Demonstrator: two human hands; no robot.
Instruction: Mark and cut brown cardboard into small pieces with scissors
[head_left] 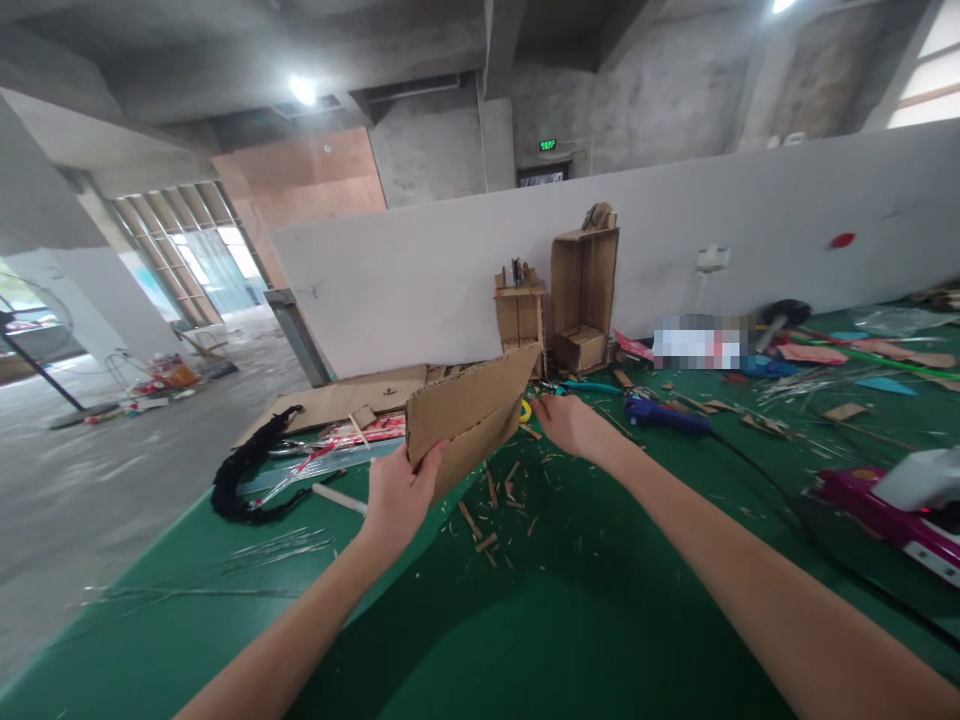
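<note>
Counting two bare hands: one left hand [394,497] and one right hand [568,424]. Counting one bent piece of corrugated cardboard [466,418] up in the air, and two cardboard boxes standing by the white wall panel [405,290]: one taller box [574,270] and one smaller box [516,318]. Counting also one blue glue gun [667,416], one fuzzy black braid [238,480], one white stick [337,497] and one yellow ring [525,411]. Seeing lots of small cardboard scraps [471,520] on the green table [585,620], too many and too tiny to count.

Looking plain and brown on the bent piece, with a rough, wavy top edge and a fold line running lower down. Tilting above the table, in front of the boxes, with the right end higher.

Reaching in from the lower left with the left arm, and pinching the cardboard's left end, thumb on the near face, fingers clamped behind. Stretching the right arm in from the lower right, hand just beside the yellow ring, near the cardboard's right end. Curling the right fingers inward, but not being able to tell whether holding anything.
</note>
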